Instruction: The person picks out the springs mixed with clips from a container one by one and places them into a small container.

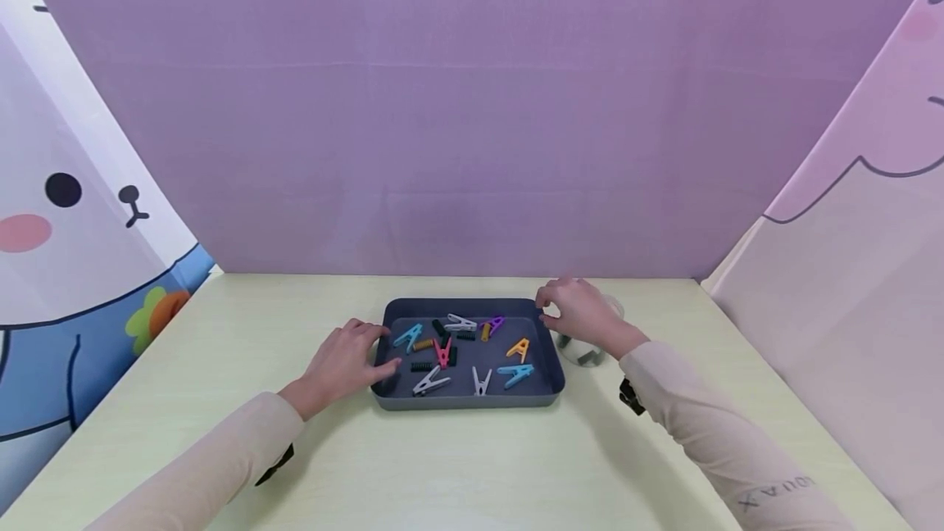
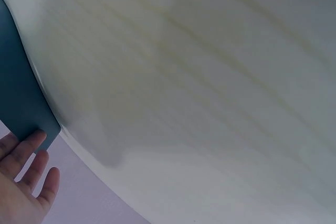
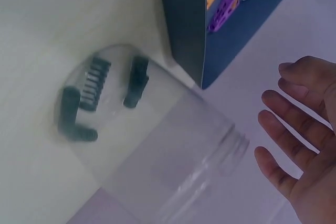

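A dark grey tray (image 1: pixel 468 401) holds several clothespins, among them a red clothespin (image 1: pixel 442 353), an orange clothespin (image 1: pixel 519 349) and a purple clothespin (image 3: pixel 224 12). Small ridged dark green and brown pieces lie among them. My left hand (image 1: pixel 341 365) rests at the tray's left rim, fingers spread; in the left wrist view its fingertips touch the tray wall (image 2: pixel 21 77). Over the tray's back right corner is my right hand (image 1: pixel 584 314), beside a clear jar (image 3: pixel 173 145) with several dark green pieces (image 3: pixel 95 83) at its bottom. Its fingers are loosely bent and hold nothing.
The pale table (image 1: pixel 457 465) carries the tray and, right of it, the jar, partly covered by my right hand in the head view. A purple backdrop (image 1: pixel 465 121) rises behind the table. Printed cloth panels stand at the left (image 1: pixel 81 269) and right.
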The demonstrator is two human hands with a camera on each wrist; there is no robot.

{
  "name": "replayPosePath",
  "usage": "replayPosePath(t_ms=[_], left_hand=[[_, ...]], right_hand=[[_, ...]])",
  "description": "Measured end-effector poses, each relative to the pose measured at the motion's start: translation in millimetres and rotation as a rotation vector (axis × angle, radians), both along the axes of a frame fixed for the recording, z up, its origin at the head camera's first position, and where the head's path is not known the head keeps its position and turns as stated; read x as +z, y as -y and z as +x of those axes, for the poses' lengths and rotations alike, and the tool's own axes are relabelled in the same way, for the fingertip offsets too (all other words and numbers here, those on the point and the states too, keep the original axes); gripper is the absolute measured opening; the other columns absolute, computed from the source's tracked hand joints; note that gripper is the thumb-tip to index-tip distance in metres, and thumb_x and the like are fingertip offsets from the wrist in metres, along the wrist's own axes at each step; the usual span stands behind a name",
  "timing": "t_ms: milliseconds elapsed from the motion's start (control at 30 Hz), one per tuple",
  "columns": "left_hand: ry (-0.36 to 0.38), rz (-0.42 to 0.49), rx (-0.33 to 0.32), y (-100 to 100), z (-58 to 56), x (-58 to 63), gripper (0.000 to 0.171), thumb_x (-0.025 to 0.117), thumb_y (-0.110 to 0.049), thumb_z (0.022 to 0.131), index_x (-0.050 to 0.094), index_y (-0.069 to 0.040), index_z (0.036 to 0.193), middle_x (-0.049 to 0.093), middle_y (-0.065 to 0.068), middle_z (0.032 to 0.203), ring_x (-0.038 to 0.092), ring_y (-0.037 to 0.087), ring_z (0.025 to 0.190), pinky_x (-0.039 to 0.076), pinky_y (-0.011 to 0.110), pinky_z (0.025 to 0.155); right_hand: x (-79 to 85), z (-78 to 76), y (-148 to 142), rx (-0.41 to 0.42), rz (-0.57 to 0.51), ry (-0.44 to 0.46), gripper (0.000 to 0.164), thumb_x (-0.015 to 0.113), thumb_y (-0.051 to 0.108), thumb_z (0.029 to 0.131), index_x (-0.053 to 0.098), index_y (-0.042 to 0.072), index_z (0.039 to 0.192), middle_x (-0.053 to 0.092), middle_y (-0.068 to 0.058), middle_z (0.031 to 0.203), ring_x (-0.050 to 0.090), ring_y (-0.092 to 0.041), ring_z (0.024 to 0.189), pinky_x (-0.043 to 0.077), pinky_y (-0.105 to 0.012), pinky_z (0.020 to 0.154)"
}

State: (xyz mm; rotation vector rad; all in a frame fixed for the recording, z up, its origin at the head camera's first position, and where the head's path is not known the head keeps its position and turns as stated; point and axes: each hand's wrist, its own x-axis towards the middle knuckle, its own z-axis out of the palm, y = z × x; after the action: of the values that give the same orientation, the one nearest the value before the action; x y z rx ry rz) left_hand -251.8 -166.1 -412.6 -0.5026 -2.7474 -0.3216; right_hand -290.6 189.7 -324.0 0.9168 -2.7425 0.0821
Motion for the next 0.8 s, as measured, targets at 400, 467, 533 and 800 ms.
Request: replayPosePath(t_ms=[400, 467, 533, 800], left_hand=[[-0.011, -0.007, -0.004, 0.3, -0.6, -1.0, 0.054, 0.064, -0.053, 0.074, 0.064, -0.009, 0.107, 0.066, 0.009, 0.106, 0.055, 0.027, 0.099, 0.047, 0.045, 0.080], [-0.014, -0.008, -0.005, 0.2, -0.7, -1.0, 0.054, 0.064, -0.053, 0.074, 0.064, -0.009, 0.107, 0.066, 0.009, 0.105, 0.055, 0.026, 0.099, 0.047, 0.044, 0.080], [-0.016, -0.009, -0.005, 0.3, -1.0, -1.1, 0.054, 0.064, -0.053, 0.074, 0.064, -0.009, 0.107, 0.066, 0.008, 0.105, 0.055, 0.026, 0.098, 0.047, 0.044, 0.079], [-0.012, -0.002, -0.004, 0.3, -1.4, -2.2, 0.055, 0.064, -0.053, 0.075, 0.064, -0.010, 0.108, 0.066, 0.008, 0.106, 0.055, 0.026, 0.099, 0.047, 0.044, 0.080]], right_hand=[[-21.6, -0.4, 25.3, 0.011, 0.074, 0.040, 0.021, 0.071, 0.020, 0.077, 0.068, 0.012, 0.096, 0.067, 0.000, 0.095, 0.057, -0.018, 0.087, 0.047, -0.039, 0.075], [-25.0, -1.4, 29.0, 0.013, 0.087, 0.049, 0.021, 0.071, 0.020, 0.077, 0.067, 0.013, 0.096, 0.067, 0.001, 0.095, 0.057, -0.018, 0.087, 0.047, -0.038, 0.075], [-27.8, -2.3, 32.9, 0.019, 0.094, 0.056, 0.023, 0.072, 0.020, 0.077, 0.067, 0.012, 0.097, 0.067, 0.001, 0.095, 0.057, -0.018, 0.087, 0.048, -0.038, 0.076], [-38.6, -6.7, 45.2, 0.052, 0.097, 0.050, 0.025, 0.073, 0.018, 0.075, 0.066, 0.012, 0.098, 0.066, 0.001, 0.096, 0.058, -0.018, 0.091, 0.048, -0.040, 0.082]])
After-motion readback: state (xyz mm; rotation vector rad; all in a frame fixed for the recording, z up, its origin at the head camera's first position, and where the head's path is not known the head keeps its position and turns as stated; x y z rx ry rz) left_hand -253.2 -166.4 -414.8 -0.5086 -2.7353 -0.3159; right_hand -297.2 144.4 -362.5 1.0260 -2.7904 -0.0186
